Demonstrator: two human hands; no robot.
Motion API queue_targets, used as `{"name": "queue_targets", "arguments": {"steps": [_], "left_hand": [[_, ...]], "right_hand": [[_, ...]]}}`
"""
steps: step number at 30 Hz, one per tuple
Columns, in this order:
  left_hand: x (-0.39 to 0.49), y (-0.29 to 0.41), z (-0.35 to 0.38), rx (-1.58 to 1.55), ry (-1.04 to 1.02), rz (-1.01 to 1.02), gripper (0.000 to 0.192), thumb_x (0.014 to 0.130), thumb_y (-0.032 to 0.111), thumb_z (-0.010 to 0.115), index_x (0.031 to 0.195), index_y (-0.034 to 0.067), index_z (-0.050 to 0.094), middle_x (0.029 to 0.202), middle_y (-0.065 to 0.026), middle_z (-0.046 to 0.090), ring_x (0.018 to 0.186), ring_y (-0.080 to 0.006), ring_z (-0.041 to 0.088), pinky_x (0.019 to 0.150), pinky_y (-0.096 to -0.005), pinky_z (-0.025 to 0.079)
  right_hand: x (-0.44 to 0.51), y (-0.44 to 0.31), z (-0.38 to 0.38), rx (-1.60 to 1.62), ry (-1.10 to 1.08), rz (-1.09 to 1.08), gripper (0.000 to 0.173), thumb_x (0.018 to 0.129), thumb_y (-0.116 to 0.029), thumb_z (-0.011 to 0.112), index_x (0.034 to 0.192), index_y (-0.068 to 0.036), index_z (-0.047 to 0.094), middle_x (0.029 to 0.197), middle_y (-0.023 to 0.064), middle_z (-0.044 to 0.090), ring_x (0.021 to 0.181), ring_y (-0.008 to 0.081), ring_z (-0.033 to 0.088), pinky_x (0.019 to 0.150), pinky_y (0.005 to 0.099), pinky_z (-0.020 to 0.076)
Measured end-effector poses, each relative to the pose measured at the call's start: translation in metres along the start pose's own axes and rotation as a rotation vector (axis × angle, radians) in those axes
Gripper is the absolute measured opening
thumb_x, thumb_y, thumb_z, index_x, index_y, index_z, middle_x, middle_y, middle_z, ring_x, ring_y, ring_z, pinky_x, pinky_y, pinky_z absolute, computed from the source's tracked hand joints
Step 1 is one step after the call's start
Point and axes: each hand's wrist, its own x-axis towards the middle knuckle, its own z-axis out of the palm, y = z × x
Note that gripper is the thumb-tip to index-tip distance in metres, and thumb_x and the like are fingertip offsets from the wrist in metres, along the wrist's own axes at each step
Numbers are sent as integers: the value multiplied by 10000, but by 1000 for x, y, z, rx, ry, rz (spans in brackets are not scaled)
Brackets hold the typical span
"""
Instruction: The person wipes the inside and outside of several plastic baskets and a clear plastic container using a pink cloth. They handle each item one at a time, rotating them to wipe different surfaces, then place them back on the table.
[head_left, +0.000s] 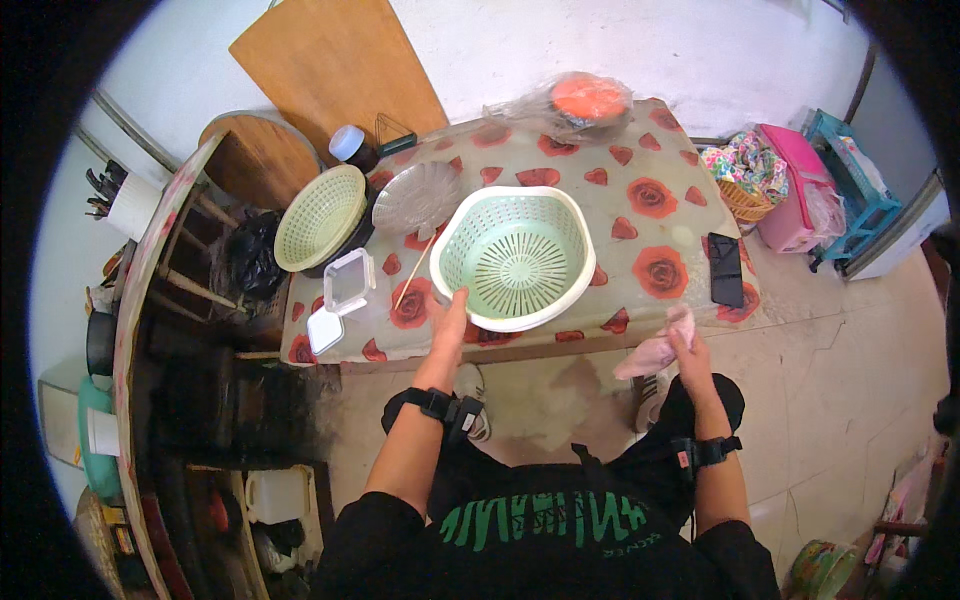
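A pale green colander (517, 266) with a thick white rim sits near the front edge of the table, its slotted bottom facing up. My left hand (448, 322) grips its near left rim, thumb over the top; the other fingers are mostly hidden. In my right hand (694, 364) is a crumpled pink cloth (652, 352), held off the table's front right edge. Left of the colander lie a thin wooden stick (415, 272) and a clear plastic container (349, 281). The container's white-edged lid (325, 331) rests beside it.
A rose-patterned cover (651, 232) lies over the table. Along its left stand a yellow-green basket (322, 217), a clear scalloped dish (417, 196) and a lidded jar (349, 146). A bagged orange item (589, 99) is at the back, a phone (725, 270) at the right.
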Motion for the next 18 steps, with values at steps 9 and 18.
{"name": "queue_targets", "arguments": {"steps": [9,18], "left_hand": [[55,12,-11,644,-57,600,683,863,274,539,1386,-45,238,1464,-238,176,1360,-376,169,1106,-424,181],[60,16,-14,770,-108,575,623,874,246,515,1380,-14,260,1447,-186,256,1266,-356,359,1019,-444,328]], "right_hand": [[33,-100,88,-711,-153,-782,552,783,-93,588,1300,-22,407,1364,168,396,1242,334,392,1050,449,292],[49,-85,109,-814,-140,-764,588,753,-88,604,1292,15,393,1368,200,377,1267,334,367,1076,493,231]]}}
